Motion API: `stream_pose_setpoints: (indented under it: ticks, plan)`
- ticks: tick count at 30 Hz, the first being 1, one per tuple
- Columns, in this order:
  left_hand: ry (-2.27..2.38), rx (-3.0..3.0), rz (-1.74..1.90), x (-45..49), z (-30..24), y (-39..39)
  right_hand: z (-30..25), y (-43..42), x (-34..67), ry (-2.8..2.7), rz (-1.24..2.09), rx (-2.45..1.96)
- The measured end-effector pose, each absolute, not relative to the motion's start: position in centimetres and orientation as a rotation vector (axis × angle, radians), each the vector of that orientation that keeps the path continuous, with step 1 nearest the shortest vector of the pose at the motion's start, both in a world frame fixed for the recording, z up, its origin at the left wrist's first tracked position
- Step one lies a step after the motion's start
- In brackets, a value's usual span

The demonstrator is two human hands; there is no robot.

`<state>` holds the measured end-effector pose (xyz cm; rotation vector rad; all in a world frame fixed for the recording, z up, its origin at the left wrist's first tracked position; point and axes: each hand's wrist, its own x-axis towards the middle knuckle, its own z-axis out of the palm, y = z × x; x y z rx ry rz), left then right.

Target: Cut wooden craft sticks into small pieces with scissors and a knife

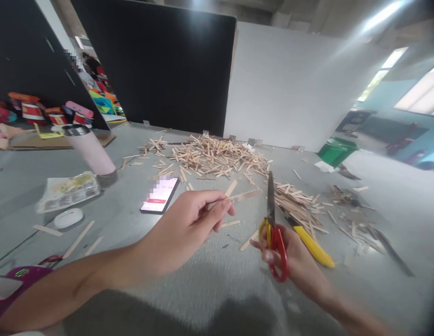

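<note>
My left hand (192, 221) pinches a thin wooden stick (247, 195) between thumb and fingers, holding it out level above the grey table (210, 280). My right hand (290, 261) grips red and yellow handled scissors (272, 224) with the blades closed and pointing up, the blade tip close to the stick's free end. A big heap of wooden sticks (217, 156) lies further back on the table, with a smaller pile of cut pieces (297, 198) just beyond the scissors.
A phone (159, 194) with a lit screen lies left of my left hand. A pink tumbler (93, 151), a printed packet (68, 191) and a white case (68, 218) sit at the left. A yellow-handled tool (313, 245) lies by my right hand. A green bin (336, 151) stands far right.
</note>
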<state>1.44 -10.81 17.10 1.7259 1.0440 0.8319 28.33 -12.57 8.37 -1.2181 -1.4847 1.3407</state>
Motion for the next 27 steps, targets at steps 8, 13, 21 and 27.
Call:
stream_pose_setpoints:
  ticks: [8, 13, 21, 27]
  plan:
    - [1.099, 1.728, 0.886, 1.7, 16.9, -11.2, 7.5, -15.5, 26.1, -1.567, 1.350, -0.796]
    - [1.092, 1.703, 0.889, 2.1, 16.6, -11.4, 7.6, -16.1, 25.2, -1.744, 1.309, -0.715]
    - [0.951, 1.714, 0.642, 2.9, 16.0, -12.4, 9.4, -15.9, 25.8, -1.893, 1.252, -0.766]
    - [0.912, 1.698, 0.631, 3.0, 15.9, -12.5, 10.6, -15.9, 25.9, -1.905, 1.270, -0.812]
